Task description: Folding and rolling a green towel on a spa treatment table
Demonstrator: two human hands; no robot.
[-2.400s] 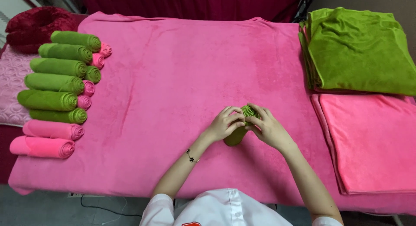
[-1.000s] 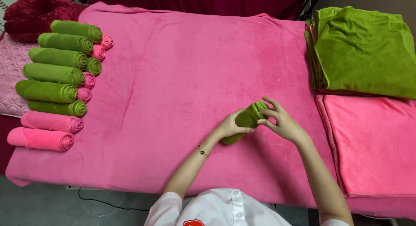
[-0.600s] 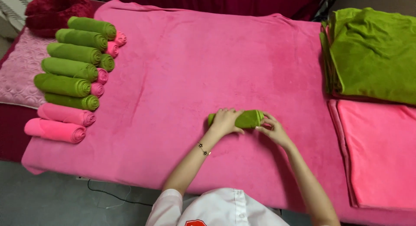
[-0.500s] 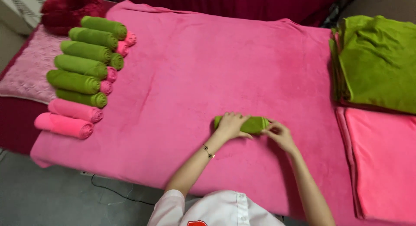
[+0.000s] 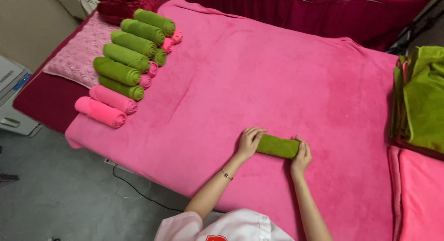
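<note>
Pink-draped massage bed [image 5: 259,79]. Rolled green towel [image 5: 277,146] at 5 o'clock, lying flat, finished; left hand [image 5: 249,141] and right hand [image 5: 301,156] cup its ends, fingers curled. Finished rolls [image 5: 127,65] at 10 o'clock; unrolled stacks [image 5: 423,102] at 3 o'clock remain.

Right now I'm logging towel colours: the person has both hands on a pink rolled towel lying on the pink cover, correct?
Not quite. In the head view, the left hand and right hand are on a green rolled towel, not a pink one. It does lie on the pink cover.
</note>
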